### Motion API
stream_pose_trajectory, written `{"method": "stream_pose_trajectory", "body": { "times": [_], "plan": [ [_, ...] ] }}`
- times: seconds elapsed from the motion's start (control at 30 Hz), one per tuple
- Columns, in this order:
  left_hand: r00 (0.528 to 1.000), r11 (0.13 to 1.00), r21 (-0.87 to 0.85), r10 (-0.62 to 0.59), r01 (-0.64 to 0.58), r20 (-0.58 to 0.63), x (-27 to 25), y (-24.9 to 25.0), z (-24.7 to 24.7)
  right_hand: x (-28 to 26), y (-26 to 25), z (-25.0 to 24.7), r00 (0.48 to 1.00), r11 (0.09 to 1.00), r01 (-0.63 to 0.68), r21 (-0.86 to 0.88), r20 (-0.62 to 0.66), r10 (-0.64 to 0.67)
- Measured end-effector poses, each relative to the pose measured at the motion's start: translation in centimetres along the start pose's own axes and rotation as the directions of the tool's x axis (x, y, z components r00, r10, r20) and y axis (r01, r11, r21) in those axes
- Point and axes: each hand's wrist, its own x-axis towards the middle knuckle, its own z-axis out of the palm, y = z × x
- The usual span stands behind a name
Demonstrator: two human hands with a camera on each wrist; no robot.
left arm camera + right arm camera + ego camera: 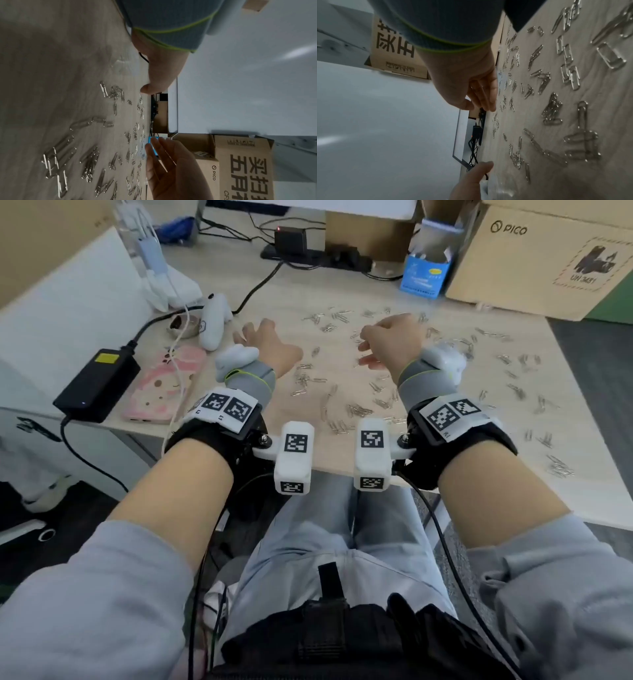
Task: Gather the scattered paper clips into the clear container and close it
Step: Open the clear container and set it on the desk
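Observation:
Several silver paper clips (356, 409) lie scattered over the wooden table (274, 302), singly and in small heaps; they also show in the wrist views (89, 166) (551, 108). My left hand (260, 340) hovers over the table's left part with fingers spread and nothing in it; the left wrist view shows only its thumb side (159, 70). My right hand (387, 340) is held over the clips in the middle, fingers relaxed and pointing left, holding nothing (479, 92). Its bare palm shows in the left wrist view (168, 169). I cannot make out the clear container.
Left of my left hand lie a white controller (214, 320), a pink phone (164, 385) and a black power adapter (97, 385) with cables. A blue box (426, 273), a power strip (318, 256) and a cardboard box (548, 258) stand at the back.

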Motion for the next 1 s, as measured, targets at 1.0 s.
{"method": "stream_pose_trajectory", "body": {
  "times": [1.0],
  "plan": [
    [0.955,0.922,-0.267,0.297,-0.281,0.022,2.1,-2.8,-1.5,4.1,-2.8,8.9,0.892,0.851,0.408,-0.329,0.340,-0.296]
  ]
}}
